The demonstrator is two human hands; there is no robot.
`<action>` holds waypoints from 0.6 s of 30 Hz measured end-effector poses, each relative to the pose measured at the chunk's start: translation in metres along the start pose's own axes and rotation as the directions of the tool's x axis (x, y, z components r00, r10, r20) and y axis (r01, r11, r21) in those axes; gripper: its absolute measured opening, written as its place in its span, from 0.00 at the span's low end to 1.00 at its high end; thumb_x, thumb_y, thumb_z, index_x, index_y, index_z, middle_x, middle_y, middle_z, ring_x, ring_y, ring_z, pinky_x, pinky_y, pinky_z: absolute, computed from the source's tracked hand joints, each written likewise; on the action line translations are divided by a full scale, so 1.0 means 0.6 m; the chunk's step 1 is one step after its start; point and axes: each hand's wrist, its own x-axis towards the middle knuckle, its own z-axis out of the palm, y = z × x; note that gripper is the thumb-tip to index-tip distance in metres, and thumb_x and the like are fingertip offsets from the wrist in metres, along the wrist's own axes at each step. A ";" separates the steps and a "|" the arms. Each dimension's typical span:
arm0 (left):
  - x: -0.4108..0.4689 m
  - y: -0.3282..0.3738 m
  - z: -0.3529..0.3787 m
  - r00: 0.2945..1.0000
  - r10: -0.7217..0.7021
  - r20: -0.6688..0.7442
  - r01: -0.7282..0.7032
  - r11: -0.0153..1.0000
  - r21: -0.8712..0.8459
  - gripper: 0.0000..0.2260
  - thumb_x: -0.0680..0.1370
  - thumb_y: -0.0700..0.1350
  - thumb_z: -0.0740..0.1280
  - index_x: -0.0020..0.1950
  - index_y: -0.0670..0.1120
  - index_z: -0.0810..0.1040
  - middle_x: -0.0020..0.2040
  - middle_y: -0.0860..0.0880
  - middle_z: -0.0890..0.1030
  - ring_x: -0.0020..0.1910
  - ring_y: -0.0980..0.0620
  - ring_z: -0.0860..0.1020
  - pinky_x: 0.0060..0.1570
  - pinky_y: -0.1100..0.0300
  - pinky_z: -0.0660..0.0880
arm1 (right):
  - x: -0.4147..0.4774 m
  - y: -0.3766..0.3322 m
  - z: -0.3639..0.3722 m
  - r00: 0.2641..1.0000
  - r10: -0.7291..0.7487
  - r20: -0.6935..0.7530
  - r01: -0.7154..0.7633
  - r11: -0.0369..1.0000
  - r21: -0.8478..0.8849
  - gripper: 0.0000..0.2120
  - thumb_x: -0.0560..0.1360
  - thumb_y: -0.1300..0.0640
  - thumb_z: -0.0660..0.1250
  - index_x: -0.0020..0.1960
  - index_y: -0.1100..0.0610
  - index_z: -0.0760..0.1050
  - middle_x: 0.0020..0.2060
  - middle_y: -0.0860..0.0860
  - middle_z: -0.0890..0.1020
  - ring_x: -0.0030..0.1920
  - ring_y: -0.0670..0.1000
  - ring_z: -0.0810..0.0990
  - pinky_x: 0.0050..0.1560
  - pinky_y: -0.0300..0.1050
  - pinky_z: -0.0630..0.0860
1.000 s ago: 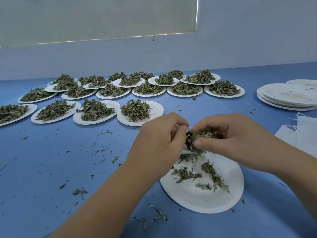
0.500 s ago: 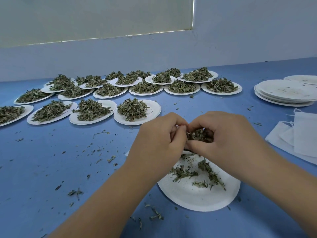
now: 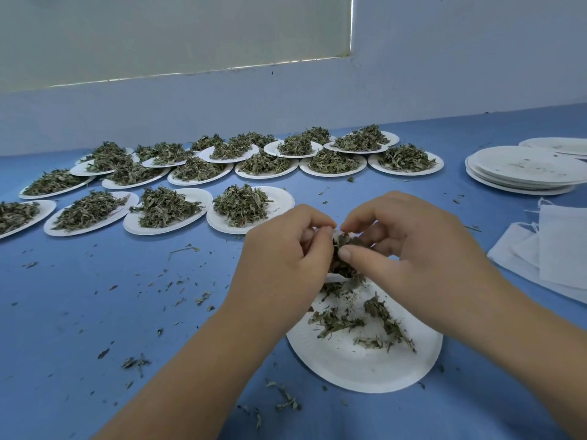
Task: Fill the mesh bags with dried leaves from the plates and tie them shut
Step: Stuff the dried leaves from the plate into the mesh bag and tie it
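My left hand (image 3: pixel 286 258) grips a white mesh bag (image 3: pixel 334 277) by its mouth; most of the bag is hidden behind the fingers. My right hand (image 3: pixel 409 249) pinches a clump of dried leaves (image 3: pixel 344 249) at the bag's opening, thumb and fingers curled around it. Both hands hover over a white paper plate (image 3: pixel 359 360) that holds a few leftover leaves (image 3: pixel 378 319). Several more plates heaped with dried leaves (image 3: pixel 241 206) sit in rows farther back on the blue table.
A stack of used paper plates (image 3: pixel 524 169) stands at the far right, with a pile of flat white mesh bags (image 3: pixel 552 249) in front of it. Leaf crumbs (image 3: pixel 136 362) are scattered over the blue tabletop. A pale wall runs along the back.
My right hand has moved the leaf clump in against the left hand's bag opening, and the fingers have shifted around it. The view has drifted slightly.
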 end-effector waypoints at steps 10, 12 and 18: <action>-0.001 0.003 -0.002 0.998 -0.059 0.012 0.060 0.996 -0.071 0.06 0.77 0.40 0.67 0.44 0.49 0.81 0.29 0.52 0.78 0.29 0.61 0.73 0.31 0.73 0.67 | -0.002 0.002 0.012 0.986 -0.167 0.023 0.169 0.973 -0.155 0.05 0.71 0.58 0.73 0.41 0.48 0.83 0.35 0.42 0.81 0.39 0.43 0.76 0.42 0.35 0.71; 0.001 0.003 -0.006 0.997 -0.072 -0.006 0.071 0.995 -0.067 0.06 0.77 0.40 0.66 0.43 0.50 0.81 0.30 0.51 0.77 0.28 0.60 0.72 0.29 0.73 0.66 | -0.001 0.002 0.004 0.987 -0.154 -0.041 0.151 0.986 -0.068 0.03 0.72 0.54 0.71 0.43 0.46 0.82 0.38 0.39 0.80 0.41 0.41 0.76 0.42 0.28 0.67; 0.007 0.003 -0.018 0.988 -0.126 -0.085 0.115 0.986 -0.118 0.08 0.78 0.42 0.67 0.42 0.54 0.79 0.32 0.49 0.76 0.27 0.61 0.71 0.28 0.72 0.66 | 0.002 0.012 -0.005 1.000 0.002 0.029 -0.003 1.000 0.024 0.37 0.60 0.27 0.69 0.65 0.34 0.63 0.56 0.31 0.66 0.54 0.36 0.73 0.46 0.32 0.71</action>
